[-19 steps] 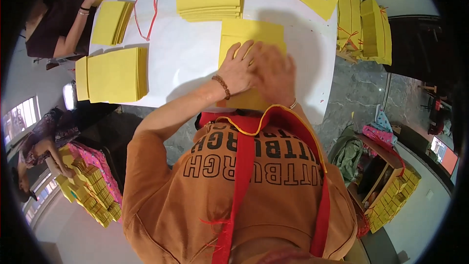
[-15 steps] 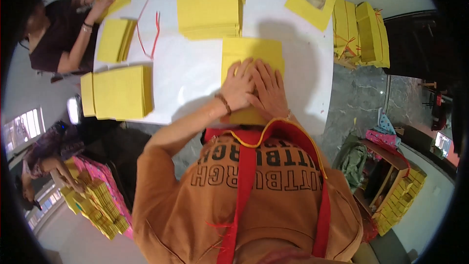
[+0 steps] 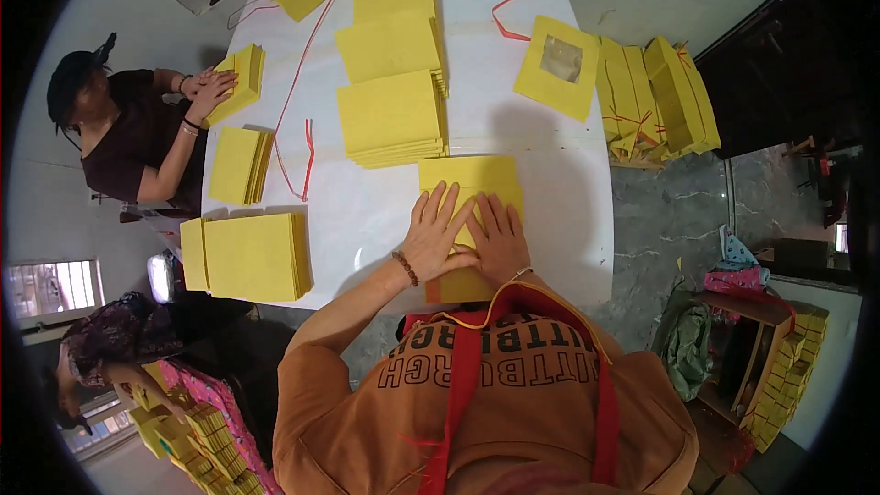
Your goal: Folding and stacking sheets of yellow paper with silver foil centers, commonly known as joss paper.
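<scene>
A flat piece of yellow paper point(image 3: 469, 168), folded like a bag or large envelope, lies at the near edge of the white table. On its left half, my left hand point(image 3: 433, 231) presses down with fingers spread. My right hand point(image 3: 498, 236) rests flat beside it, fingers stretched out, and the two hands meet near the thumbs. Just beyond is a fanned stack of similar yellow pieces point(image 3: 390, 115). A small orange patch shows on the paper's lower left corner. My hands hide most of its middle.
More yellow stacks point(image 3: 255, 255) lie on the left of the white table point(image 3: 367, 220). A windowed yellow piece point(image 3: 536, 78) and tied yellow bundles point(image 3: 632, 96) are on the right. Red cord point(image 3: 293, 82) crosses the tabletop. A co-worker point(image 3: 137, 133) presses yellow paper at the far left; another point(image 3: 101, 344) stands lower left.
The view has tilted, so more of the table's far side shows. My hands stay on the yellow paper, with the left fingers spread wider. The co-worker's hands have come down onto their yellow paper.
</scene>
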